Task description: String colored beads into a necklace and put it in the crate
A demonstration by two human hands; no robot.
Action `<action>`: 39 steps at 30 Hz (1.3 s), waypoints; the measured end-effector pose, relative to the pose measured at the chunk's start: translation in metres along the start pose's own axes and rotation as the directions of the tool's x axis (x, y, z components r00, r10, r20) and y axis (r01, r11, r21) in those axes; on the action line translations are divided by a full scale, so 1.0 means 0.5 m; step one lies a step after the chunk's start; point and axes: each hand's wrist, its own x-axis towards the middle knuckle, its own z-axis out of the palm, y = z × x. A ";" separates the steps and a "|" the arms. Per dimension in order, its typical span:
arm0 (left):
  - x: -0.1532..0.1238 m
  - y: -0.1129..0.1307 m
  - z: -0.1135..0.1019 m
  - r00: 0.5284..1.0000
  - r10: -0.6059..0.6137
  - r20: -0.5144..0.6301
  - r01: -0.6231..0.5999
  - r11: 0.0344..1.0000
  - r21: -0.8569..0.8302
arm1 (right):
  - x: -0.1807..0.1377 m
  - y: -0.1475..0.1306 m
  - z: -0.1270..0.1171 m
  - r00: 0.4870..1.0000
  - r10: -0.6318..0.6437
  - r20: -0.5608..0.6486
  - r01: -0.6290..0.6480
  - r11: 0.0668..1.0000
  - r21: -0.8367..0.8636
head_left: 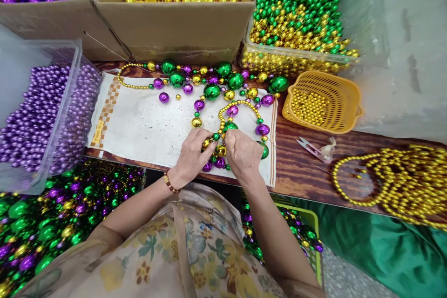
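Necklace (220, 150) on white cloth (150, 116), around the grip: left hand (194, 154) pinches its beads (216, 136); right hand (244, 154) closed, contents hidden. Joining step, probably; next move likely calls for steady tension.

"What's your worktop (293, 174) like?"
"Mine is dark, reddish-brown wood with streaky grain."
"And the floor (345, 274)?"
"I see speckled grey below its front edge, on my right, in even light."

A dark wood-grained table (296, 167) carries a white towel (150, 116), an orange plastic basket (342, 102), thread snips (312, 149) and piled gold bead strands (412, 181).
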 end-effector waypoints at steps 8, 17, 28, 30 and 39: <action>0.001 0.002 -0.002 0.997 -0.079 -0.004 0.079 0.994 -0.073 | -0.005 0.016 0.006 0.988 0.108 0.108 -0.139 0.928 0.346; 0.035 0.004 -0.023 0.851 -0.470 0.234 0.510 0.634 -0.582 | -0.014 0.017 -0.002 0.880 -0.002 0.475 -0.454 0.289 0.843; 0.036 0.025 -0.029 0.860 -0.461 0.220 0.448 0.475 -0.758 | -0.023 -0.028 0.008 0.782 -0.087 0.617 -0.616 -0.262 0.743; 0.035 0.025 -0.027 0.866 -0.455 0.207 0.436 0.485 -0.758 | -0.024 -0.030 0.008 0.778 -0.101 0.620 -0.619 -0.292 0.729; 0.032 0.020 -0.018 0.882 -0.445 0.158 0.397 0.517 -0.759 | -0.026 -0.030 0.014 0.764 -0.115 0.635 -0.633 -0.327 0.702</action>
